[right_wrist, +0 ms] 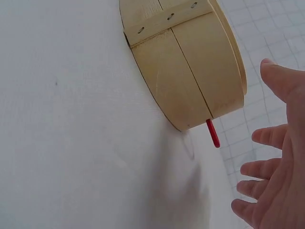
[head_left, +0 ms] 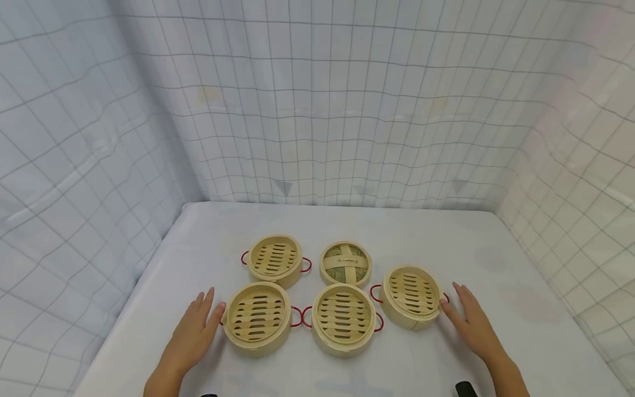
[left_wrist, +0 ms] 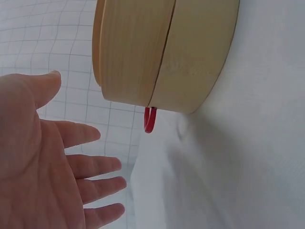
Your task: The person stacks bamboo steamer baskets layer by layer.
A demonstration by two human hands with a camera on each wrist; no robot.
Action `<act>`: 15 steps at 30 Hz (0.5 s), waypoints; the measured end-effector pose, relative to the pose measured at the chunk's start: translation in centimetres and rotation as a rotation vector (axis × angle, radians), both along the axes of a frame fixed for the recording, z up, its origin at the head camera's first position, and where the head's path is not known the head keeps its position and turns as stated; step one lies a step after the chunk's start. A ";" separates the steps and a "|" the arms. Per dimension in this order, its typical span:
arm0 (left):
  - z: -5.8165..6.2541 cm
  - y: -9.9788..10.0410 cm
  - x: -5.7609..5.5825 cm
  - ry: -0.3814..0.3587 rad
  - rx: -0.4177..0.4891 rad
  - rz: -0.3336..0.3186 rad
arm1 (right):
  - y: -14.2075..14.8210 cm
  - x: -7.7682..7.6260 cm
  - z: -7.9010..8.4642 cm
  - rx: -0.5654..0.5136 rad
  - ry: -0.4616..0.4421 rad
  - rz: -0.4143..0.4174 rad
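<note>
My left hand (head_left: 190,333) is beside the front-left bamboo steamer basket (head_left: 258,315), fingers spread and holding nothing. In the left wrist view a gap shows between that hand and the basket's red handle (left_wrist: 150,120). On the other side, my right hand (head_left: 471,325) is held with extended fingers next to the right-hand steamer basket (head_left: 411,293). The right wrist view has this basket's red handle (right_wrist: 213,133) apart from the fingers. Between these two baskets stands a third steamer basket (head_left: 343,316), also with red handles and a slatted base.
Behind the front row are another slatted steamer basket (head_left: 275,259) and a round woven bamboo lid (head_left: 345,263) with crossed strips. All of them rest on a white-covered table (head_left: 426,237). White gridded curtains (head_left: 347,110) enclose the back and both sides.
</note>
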State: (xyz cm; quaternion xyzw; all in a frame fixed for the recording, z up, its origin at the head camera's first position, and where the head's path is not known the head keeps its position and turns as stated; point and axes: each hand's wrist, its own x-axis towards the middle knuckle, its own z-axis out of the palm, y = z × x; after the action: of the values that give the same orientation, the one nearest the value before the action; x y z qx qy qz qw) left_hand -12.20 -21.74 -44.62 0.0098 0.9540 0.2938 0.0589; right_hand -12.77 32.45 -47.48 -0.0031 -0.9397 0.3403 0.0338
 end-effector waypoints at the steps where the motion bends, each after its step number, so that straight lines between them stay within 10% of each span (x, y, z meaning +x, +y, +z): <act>1: -0.1 0.1 0.0 -0.023 0.026 0.002 | 0.0 -0.1 -0.1 -0.045 -0.020 -0.009; 15: -1.3 0.5 0.0 -0.107 0.211 0.014 | -0.1 -1.4 -0.9 -0.588 -0.185 -0.168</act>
State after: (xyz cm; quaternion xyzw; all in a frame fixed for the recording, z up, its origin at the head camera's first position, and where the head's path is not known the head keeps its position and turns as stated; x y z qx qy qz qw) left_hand -12.20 -21.22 -45.92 -0.0062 0.9134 0.3929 0.1067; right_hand -14.20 32.40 -48.35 -0.1214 -0.7966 0.5916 -0.0262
